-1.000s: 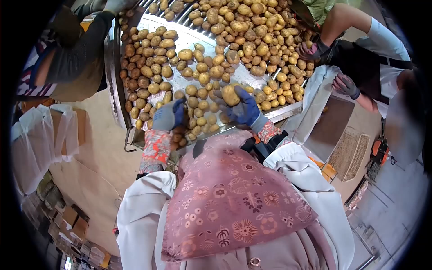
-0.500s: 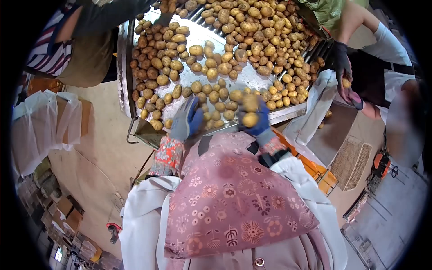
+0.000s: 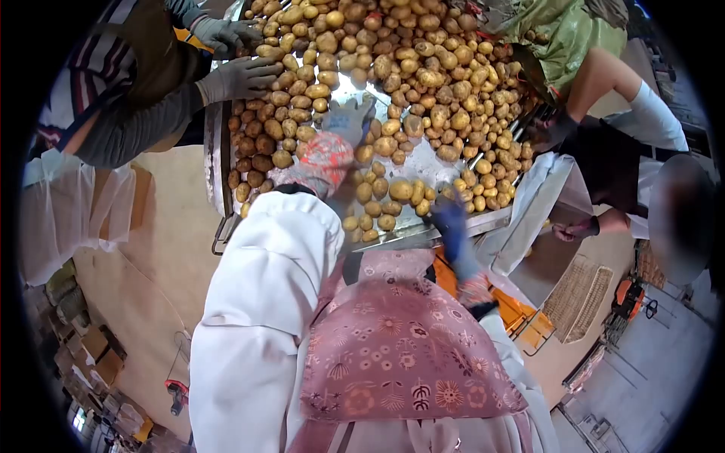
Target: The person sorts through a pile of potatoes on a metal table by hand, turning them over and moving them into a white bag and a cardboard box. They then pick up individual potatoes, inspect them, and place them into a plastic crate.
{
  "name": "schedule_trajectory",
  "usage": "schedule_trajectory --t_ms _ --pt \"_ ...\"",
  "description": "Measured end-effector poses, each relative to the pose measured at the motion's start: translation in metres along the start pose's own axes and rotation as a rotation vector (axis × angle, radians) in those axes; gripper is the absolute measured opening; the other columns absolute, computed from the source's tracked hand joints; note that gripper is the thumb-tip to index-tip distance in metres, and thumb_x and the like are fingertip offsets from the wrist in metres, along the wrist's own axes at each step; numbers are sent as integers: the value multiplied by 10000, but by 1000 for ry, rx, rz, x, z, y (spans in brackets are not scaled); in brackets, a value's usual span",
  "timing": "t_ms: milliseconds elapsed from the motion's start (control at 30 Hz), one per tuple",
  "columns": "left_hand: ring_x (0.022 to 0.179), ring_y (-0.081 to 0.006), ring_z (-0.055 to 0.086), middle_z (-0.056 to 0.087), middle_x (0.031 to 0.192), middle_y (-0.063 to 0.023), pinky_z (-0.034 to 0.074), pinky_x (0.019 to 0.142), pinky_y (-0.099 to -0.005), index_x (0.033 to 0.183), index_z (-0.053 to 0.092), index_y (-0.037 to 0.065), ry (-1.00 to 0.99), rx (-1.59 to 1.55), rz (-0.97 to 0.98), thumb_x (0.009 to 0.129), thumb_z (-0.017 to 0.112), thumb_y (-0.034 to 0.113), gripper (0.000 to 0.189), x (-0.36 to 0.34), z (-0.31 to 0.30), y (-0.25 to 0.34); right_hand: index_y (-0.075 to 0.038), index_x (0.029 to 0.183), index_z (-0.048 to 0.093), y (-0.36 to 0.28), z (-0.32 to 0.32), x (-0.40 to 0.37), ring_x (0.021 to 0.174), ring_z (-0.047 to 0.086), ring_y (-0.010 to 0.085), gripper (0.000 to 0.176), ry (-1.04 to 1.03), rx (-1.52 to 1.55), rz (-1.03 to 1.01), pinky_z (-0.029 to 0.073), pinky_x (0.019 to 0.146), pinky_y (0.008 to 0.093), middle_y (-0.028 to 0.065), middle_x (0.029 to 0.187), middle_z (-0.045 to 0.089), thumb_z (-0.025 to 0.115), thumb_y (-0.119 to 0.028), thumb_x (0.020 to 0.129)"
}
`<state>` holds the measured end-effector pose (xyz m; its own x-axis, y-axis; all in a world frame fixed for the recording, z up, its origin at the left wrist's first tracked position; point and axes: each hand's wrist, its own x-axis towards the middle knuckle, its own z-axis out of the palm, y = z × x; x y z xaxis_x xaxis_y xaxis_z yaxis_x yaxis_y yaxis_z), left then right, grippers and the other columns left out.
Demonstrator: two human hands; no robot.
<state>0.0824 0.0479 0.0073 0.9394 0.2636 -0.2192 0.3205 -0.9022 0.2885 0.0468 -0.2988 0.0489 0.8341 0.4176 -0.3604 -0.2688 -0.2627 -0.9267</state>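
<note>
— Steel table (image 3: 217, 166), contents?
— Potatoes (image 3: 400, 68) heaped across it. Left hand (image 3: 346, 121) lies on them toward 9 o'clock, fingers extended, grasping nothing. Right hand (image 3: 451, 225) at table's 5 o'clock edge: blurred, grip indeterminable.

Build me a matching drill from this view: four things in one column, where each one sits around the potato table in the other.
1. left hand in grey-blue glove
2. right hand in blue glove
3. co-worker's grey-gloved hand
4. green sack

A. top right of the picture
B. stretched far out over the yellow-brown potatoes
C. low, by the steel table near edge
D. on potatoes at the table's left edge

Pairs: 1-B, 2-C, 3-D, 4-A.
</note>
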Motion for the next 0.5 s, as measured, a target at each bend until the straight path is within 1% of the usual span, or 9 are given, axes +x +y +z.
schedule_trajectory --t_ms 33,67,100,167,233,333,400,433,500 --pt "1093 -445 553 566 1258 -173 458 972 -502 1449 446 259 -13 -161 -85 958 528 351 506 -9 -8 10 -170 1397 513 -3 36 11 1158 546 337 548 -26 -245 -14 453 983 437 181 1375 499 666 -259 879" --pt "1077 -441 556 565 1250 -180 457 966 -503 1444 452 241 48 -228 -77 958 525 336 500 -16 16 4 -187 1401 506 -16 50 20 1208 511 416 589 -143 -1013 -380 423 1017 501 232 1394 474 673 -257 840" --pt "1061 -438 559 565 1243 -188 456 959 -504 1439 459 223 103 -295 -69 958 522 321 495 -28 42 -5 -220 1439 465 -14 64 26 1235 493 421 648 -220 -1347 -448 411 1025 517 241 1385 484 669 -292 828" --pt "1061 -443 556 561 1225 -214 446 977 -514 1433 465 190 6 -261 -34 951 524 241 488 -73 28 -5 -259 1415 489 -1 77 36 1277 464 412 632 -273 -1476 -427 395 1040 519 237 1380 494 677 -328 816" --pt "1078 -441 557 566 1214 -219 450 989 -501 1432 468 189 -90 -248 -2 930 539 152 508 -115 31 -12 -236 1385 510 4 81 56 1166 542 413 592 -411 -1376 -362 444 964 508 241 1337 523 663 -365 828" --pt "1142 -404 577 582 1265 -210 465 985 -466 1400 500 178 75 -639 6 909 544 129 495 -125 38 -48 -199 1346 532 -17 105 68 1004 639 409 575 -579 -1238 -240 498 852 504 233 1229 592 655 -436 837" --pt "1052 -417 613 617 1175 -211 494 914 -484 1312 583 156 359 -581 -111 885 565 153 427 -86 -1 -50 -166 1333 529 -8 122 74 982 654 393 641 -622 -1138 -269 503 832 500 205 1086 664 668 -530 824" --pt "1015 -422 625 627 1159 -217 510 875 -490 1301 596 160 391 -475 -161 877 574 191 425 -69 -54 -40 -144 1318 534 -20 133 79 1007 644 394 620 -734 -1128 -62 500 837 500 204 1098 659 640 -534 848" --pt "1014 -428 629 629 1172 -223 515 865 -497 1364 554 175 297 -329 -220 881 541 279 494 -7 -58 -62 -136 1338 536 -6 136 83 992 678 356 625 -694 -953 -85 518 876 460 196 1093 689 661 -514 857"
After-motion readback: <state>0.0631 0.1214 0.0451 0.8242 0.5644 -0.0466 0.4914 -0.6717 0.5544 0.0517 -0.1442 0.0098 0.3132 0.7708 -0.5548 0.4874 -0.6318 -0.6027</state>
